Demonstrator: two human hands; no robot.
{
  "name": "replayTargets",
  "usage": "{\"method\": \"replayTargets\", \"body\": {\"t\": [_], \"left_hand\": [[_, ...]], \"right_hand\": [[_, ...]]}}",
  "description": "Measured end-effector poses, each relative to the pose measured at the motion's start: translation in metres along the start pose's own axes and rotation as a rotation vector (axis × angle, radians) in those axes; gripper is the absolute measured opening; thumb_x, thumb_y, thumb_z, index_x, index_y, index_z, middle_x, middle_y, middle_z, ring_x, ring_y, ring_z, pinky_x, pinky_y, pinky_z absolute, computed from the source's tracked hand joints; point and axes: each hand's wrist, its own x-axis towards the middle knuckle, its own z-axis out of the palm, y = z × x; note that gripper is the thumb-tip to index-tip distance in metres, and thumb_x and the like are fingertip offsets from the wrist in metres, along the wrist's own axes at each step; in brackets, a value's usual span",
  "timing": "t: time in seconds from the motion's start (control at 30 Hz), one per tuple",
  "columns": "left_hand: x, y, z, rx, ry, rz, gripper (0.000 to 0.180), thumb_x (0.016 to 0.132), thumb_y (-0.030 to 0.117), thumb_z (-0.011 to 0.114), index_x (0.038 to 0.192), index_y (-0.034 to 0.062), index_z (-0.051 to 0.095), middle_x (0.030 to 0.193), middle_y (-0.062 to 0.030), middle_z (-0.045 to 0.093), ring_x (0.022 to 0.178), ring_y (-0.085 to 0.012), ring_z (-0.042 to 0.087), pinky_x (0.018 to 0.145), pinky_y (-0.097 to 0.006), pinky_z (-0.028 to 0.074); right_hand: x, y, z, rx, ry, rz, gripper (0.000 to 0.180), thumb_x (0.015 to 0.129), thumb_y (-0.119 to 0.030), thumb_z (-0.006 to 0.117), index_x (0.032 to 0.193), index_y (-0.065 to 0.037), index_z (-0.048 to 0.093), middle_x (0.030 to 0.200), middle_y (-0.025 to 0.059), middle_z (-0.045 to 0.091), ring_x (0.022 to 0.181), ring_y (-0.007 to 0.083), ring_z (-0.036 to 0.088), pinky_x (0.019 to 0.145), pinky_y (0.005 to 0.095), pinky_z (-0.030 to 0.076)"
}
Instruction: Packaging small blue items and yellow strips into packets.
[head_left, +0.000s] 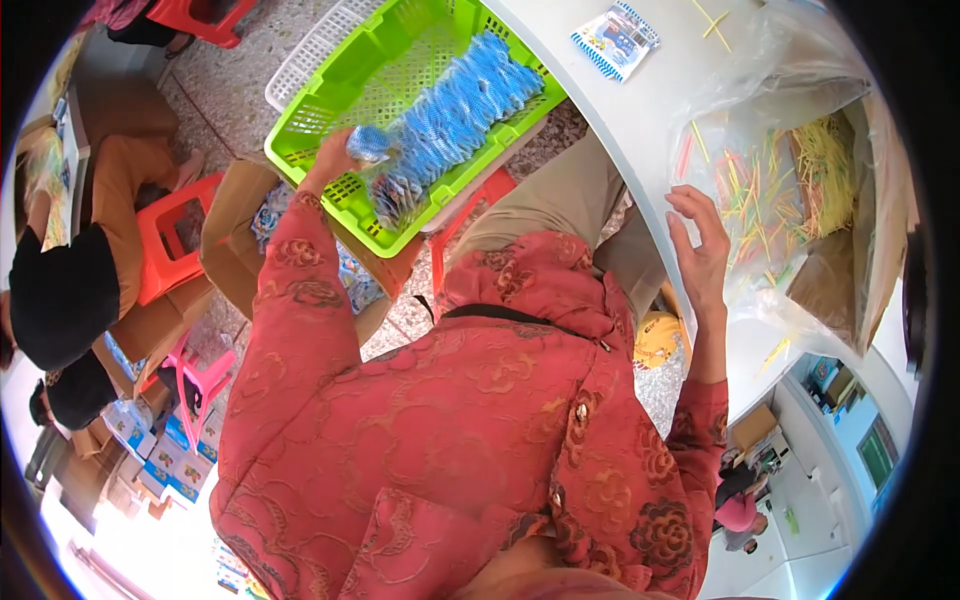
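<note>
My left hand (334,160) reaches over the near left side of a green plastic basket (290,150). Its fingers are closed on a small blue-and-white packet (370,143). Beside it in the basket, a long row of similar blue packets (460,105) stands packed on edge. My right hand (702,240) hovers at the edge of the white table (640,130), its fingers apart and curved with nothing between them. Closest to it are loose thin coloured straws (750,190) on clear plastic, pink, yellow and green.
A single flat packet (615,42) lies on the table's far part. A cardboard box (850,270) lined with clear plastic holds a bundle of yellow straws (825,180). Red stools (175,235), open cartons (235,215) and people in dark tops (65,300) occupy the left.
</note>
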Motion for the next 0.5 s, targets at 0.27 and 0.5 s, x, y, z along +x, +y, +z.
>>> {"method": "replayTargets", "body": {"t": [0.27, 0.5], "left_hand": [[0.005, -0.042, 0.034, -0.099, -0.099, -0.128, 0.068, 0.047, 0.004, 0.07, 0.112, 0.0112, 0.058, 0.096, -0.0155, 0.064, 0.086, -0.0305, 0.062, 0.075, -0.036, 0.05], [0.005, -0.07, 0.074, -0.331, -0.116, -0.11, 0.057, 0.051, 0.001, 0.064, 0.107, 0.0104, 0.062, 0.075, -0.016, 0.065, 0.069, -0.024, 0.064, 0.063, -0.032, 0.049]], "right_hand": [[0.01, 0.021, 0.012, -0.218, -0.089, -0.096, 0.02, 0.078, 0.003, 0.056, 0.098, -0.002, 0.059, 0.103, 0.0104, 0.057, 0.095, 0.0253, 0.056, 0.082, 0.0314, 0.044], [0.02, 0.016, 0.014, -0.239, -0.122, -0.052, 0.02, 0.078, 0.004, 0.057, 0.097, -0.002, 0.058, 0.102, 0.0111, 0.056, 0.096, 0.0258, 0.056, 0.081, 0.0314, 0.044]]}}
